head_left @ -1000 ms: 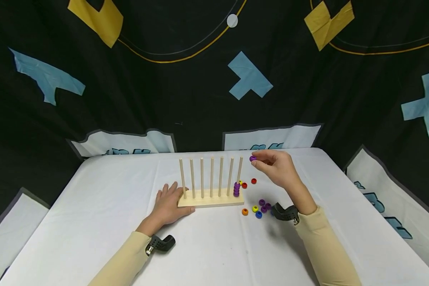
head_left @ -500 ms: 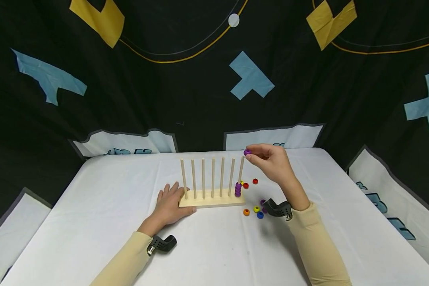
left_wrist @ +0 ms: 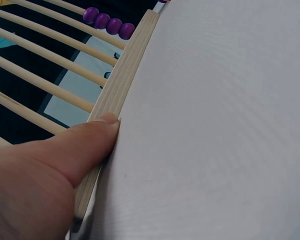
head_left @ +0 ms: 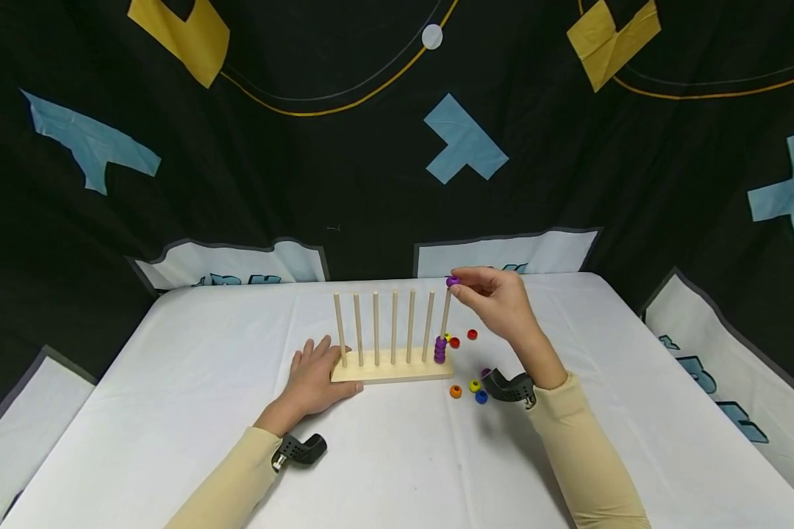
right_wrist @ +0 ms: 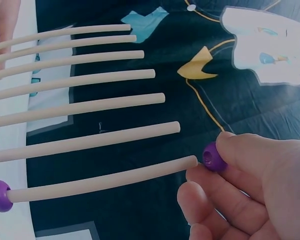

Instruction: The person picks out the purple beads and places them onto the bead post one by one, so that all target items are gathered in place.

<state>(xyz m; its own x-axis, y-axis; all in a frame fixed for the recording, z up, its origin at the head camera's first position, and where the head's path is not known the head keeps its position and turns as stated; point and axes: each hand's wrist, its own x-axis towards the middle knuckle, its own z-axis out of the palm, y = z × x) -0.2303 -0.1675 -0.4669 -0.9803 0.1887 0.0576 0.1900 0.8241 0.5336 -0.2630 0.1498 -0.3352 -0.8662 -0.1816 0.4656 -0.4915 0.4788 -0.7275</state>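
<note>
A wooden peg rack (head_left: 392, 372) with a row of upright dowels stands on the white table. My left hand (head_left: 312, 380) holds the base's left end, thumb along the front edge, other fingers spread at the side and back. Between thumb and fingertips, my right hand (head_left: 501, 297) pinches a purple bead (right_wrist: 213, 156) at the top of the rightmost peg (right_wrist: 105, 181). In the right wrist view the bead's hole faces the peg tip, just off its end. Several purple beads (left_wrist: 108, 23) are stacked at the foot of that same peg; the other pegs carry none.
Two red beads (head_left: 473, 334) and a partly hidden yellow one lie behind the rack's right end. Nearer, an orange bead (head_left: 456, 391), a yellow bead (head_left: 474, 386), a blue bead (head_left: 481, 397) and a purple one lie by the right wrist's black camera (head_left: 509, 386), which covers others.
My right hand has moved left and slightly up, bringing the purple bead from beside the rightmost peg to its tip. My left hand stays on the base.
</note>
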